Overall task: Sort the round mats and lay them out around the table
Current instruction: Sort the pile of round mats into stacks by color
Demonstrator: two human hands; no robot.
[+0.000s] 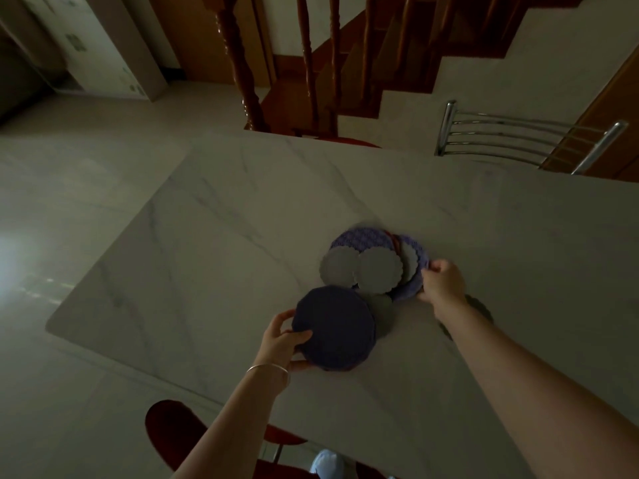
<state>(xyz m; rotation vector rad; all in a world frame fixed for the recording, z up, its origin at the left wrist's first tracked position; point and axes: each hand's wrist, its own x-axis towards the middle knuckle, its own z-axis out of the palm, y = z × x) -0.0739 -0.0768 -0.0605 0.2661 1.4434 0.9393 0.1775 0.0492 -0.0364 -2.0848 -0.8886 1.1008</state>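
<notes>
The table (242,216) looks like pale marble-patterned stone, smooth with a soft sheen. On it, the dark blue mat (333,328) seems matt woven cloth; the lilac mats (359,238) beyond it show a knitted texture, and the grey scalloped mats (378,269) look smooth and flat. Behind the table, a chrome chair (518,140) gleams beside glossy varnished wooden balusters (238,63)

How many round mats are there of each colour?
Dark blue mat, in the left hand: 1
Patterned purple mats, one in the right hand: 2
Grey scalloped mats: at least 4, some partly hidden
Total: at least 7
</notes>
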